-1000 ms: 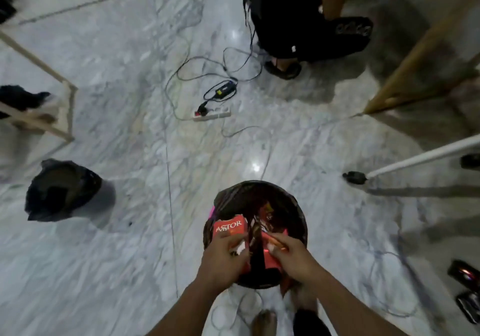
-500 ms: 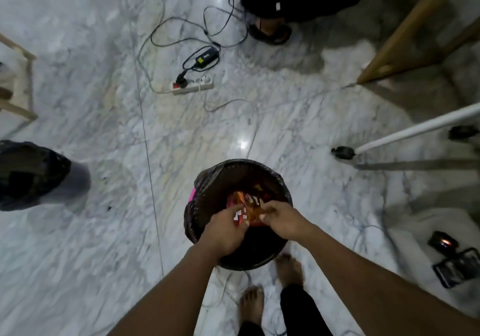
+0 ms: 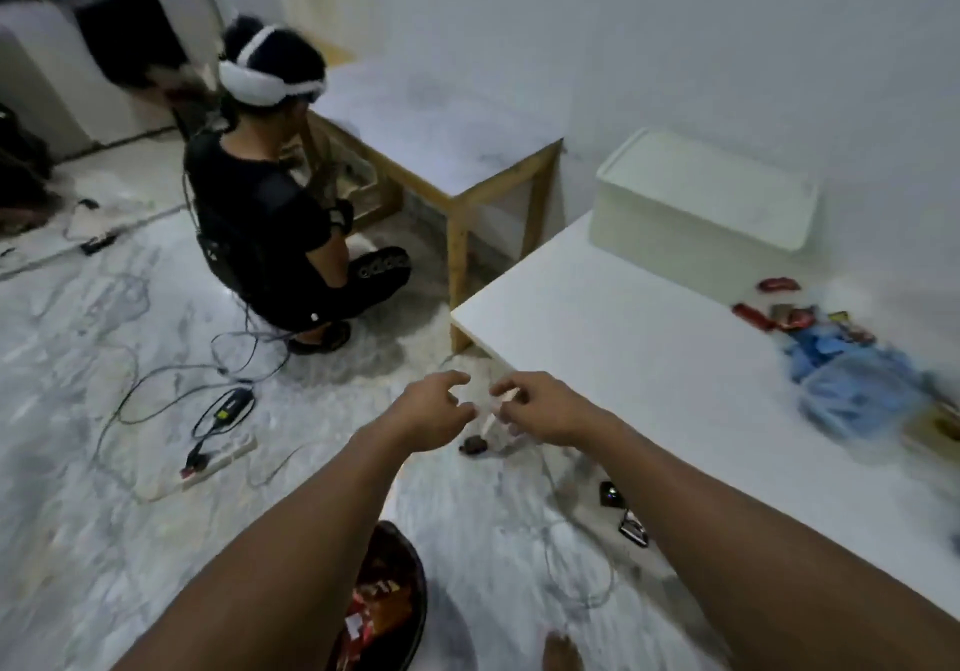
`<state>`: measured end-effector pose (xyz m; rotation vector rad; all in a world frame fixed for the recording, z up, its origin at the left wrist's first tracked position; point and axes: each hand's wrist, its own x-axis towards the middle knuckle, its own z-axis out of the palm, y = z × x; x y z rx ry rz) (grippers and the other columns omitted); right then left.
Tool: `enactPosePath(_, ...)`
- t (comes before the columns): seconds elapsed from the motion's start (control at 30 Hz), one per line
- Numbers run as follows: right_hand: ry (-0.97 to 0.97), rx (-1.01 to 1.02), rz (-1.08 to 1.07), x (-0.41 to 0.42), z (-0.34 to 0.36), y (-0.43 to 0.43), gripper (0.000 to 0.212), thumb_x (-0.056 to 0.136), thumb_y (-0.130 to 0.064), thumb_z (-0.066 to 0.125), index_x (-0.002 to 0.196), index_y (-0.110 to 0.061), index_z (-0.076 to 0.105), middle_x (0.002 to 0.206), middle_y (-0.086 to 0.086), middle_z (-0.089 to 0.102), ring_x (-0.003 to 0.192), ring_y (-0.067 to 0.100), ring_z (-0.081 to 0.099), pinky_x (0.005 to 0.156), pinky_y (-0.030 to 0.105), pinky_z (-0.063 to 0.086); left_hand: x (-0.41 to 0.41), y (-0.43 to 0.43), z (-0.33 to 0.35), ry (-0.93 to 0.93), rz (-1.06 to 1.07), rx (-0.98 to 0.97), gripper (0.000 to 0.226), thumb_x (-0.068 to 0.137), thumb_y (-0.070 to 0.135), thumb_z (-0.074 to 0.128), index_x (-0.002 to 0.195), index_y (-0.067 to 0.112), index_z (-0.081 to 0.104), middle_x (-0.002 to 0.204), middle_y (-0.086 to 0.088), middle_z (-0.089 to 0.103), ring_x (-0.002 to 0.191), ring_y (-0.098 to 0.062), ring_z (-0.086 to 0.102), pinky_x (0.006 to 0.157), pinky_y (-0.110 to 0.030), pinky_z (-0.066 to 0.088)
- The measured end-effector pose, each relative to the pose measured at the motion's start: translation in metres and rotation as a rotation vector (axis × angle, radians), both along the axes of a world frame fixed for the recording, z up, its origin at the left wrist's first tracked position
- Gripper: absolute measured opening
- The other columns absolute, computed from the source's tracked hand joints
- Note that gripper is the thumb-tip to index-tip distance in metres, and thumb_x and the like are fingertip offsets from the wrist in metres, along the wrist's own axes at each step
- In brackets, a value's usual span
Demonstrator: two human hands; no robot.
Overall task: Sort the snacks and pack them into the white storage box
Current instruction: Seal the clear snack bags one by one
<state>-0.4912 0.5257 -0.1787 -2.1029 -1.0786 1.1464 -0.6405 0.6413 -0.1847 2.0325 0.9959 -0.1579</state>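
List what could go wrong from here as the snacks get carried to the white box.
1. Cables and a power strip trail across the floor beside the bin of snacks: a tripping hazard, I think.
2. Small dark objects lie on the floor by the white table and may get stepped on.
3. The white storage box looks shut, while both the left hand and the right hand appear empty.

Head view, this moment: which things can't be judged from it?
- White storage box: lid on, contents hidden.
- Snack pile on the white table: motion blur, wrappers unreadable.
- Black-lined bin: cut by the bottom edge and the left arm.
- Right hand: pinches something pale, too blurred to name.
- Left hand: looks empty.
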Motion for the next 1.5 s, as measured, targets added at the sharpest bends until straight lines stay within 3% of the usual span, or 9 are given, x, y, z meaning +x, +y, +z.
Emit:
enactPosePath(0.3, -0.084, 0.111, -0.343, 0.199, 0.067, -0.103, 0.029, 0.091, -0.035, 0.06, 0.117, -0.023, 0.062, 0.097, 0.004, 0.072, 0.085, 0.017, 0.071, 0.061, 0.024, 0.049, 0.241, -0.059, 0.061, -0.151, -0.269, 0.077, 0.058, 0.092, 0.044, 0.062, 0.145, 0.032, 0.041, 0.135, -0.005, 0.061, 0.119, -0.023, 0.06, 0.097, -0.035, 0.052)
enactPosePath(0.57, -0.124, 0.141, -0.753, 0.331, 0.026, -0.197, 0.012, 0.089, -0.026, 0.062, 0.099, -0.02, 0.066, 0.093, 0.004, 0.068, 0.08, 0.018, 0.063, 0.065, 0.03, 0.051, 0.378, -0.128, 0.038, -0.144, -0.483, 0.056, 0.054, 0.092, 0.045, 0.061, 0.141, 0.031, 0.046, 0.127, -0.001, 0.065, 0.118, -0.017, 0.06, 0.098, -0.024, 0.043)
enactPosePath(0.8, -0.165, -0.075, -0.992, 0.379, -0.045, -0.26, 0.012, 0.086, -0.02, 0.061, 0.097, -0.021, 0.066, 0.105, 0.005, 0.071, 0.095, 0.021, 0.066, 0.081, 0.029, 0.049, 0.474, -0.167, -0.011, -0.025, -0.671, 0.006, 0.052, 0.093, 0.041, 0.061, 0.141, 0.027, 0.047, 0.136, -0.006, 0.059, 0.124, -0.021, 0.056, 0.107, -0.032, 0.042)
enactPosePath(0.93, -0.171, -0.1, -1.167, 0.388, -0.066, -0.274, 0.01, 0.084, -0.012, 0.063, 0.093, -0.016, 0.066, 0.096, 0.003, 0.065, 0.081, 0.016, 0.062, 0.058, 0.006, 0.04, 0.517, -0.181, -0.038, 0.056, -0.822, -0.03, 0.052, 0.094, 0.039, 0.059, 0.142, 0.023, 0.047, 0.139, -0.006, 0.056, 0.123, -0.022, 0.056, 0.103, -0.033, 0.046)
enactPosePath(1.07, -0.276, -0.139, -1.309, 0.4, -0.076, -0.285, 0.015, 0.085, -0.009, 0.063, 0.098, -0.011, 0.071, 0.106, 0.008, 0.07, 0.099, 0.024, 0.064, 0.083, 0.023, 0.04, 0.558, -0.195, -0.054, -0.002, -0.978, -0.024, 0.04, 0.089, 0.036, 0.057, 0.127, 0.022, 0.059, 0.13, -0.003, 0.064, 0.114, -0.022, 0.062, 0.099, -0.038, 0.05)
enactPosePath(1.2, -0.442, -0.196, -1.394, 0.413, -0.071, -0.31, 0.014, 0.084, -0.01, 0.06, 0.094, -0.01, 0.071, 0.099, 0.01, 0.072, 0.099, 0.029, 0.063, 0.085, 0.03, 0.044, 0.596, -0.231, -0.056, -0.102, -1.028, -0.043, 0.039, 0.092, 0.019, 0.06, 0.13, 0.012, 0.056, 0.126, -0.008, 0.064, 0.116, -0.023, 0.06, 0.1, -0.032, 0.047)
enactPosePath(1.33, -0.408, -0.202, -1.526, 0.429, -0.065, -0.349, 0.017, 0.083, -0.016, 0.064, 0.1, -0.022, 0.068, 0.106, 0.004, 0.062, 0.099, 0.024, 0.062, 0.092, 0.03, 0.046, 0.628, -0.276, -0.054, -0.154, -1.061, -0.12, 0.035, 0.089, 0.015, 0.062, 0.124, 0.011, 0.061, 0.115, -0.01, 0.068, 0.107, -0.026, 0.065, 0.092, -0.03, 0.05)
enactPosePath(1.43, -0.397, -0.266, -1.459, 0.45, -0.065, -0.376, 0.022, 0.083, -0.021, 0.063, 0.105, -0.026, 0.067, 0.11, 0.003, 0.062, 0.103, 0.024, 0.061, 0.095, 0.037, 0.048, 0.649, -0.302, -0.056, -0.142, -1.093, -0.107, 0.038, 0.087, 0.015, 0.062, 0.125, 0.015, 0.06, 0.11, -0.007, 0.068, 0.095, -0.022, 0.065, 0.082, -0.024, 0.049)
enactPosePath(1.5, -0.367, -0.302, -1.331, 0.468, -0.064, -0.387, 0.025, 0.083, -0.023, 0.064, 0.108, -0.027, 0.067, 0.113, 0.003, 0.064, 0.103, 0.023, 0.061, 0.095, 0.031, 0.046, 0.663, -0.312, -0.058, -0.182, -1.119, -0.026, 0.042, 0.085, 0.016, 0.063, 0.127, 0.019, 0.06, 0.119, -0.007, 0.064, 0.105, -0.021, 0.062, 0.088, -0.024, 0.047)
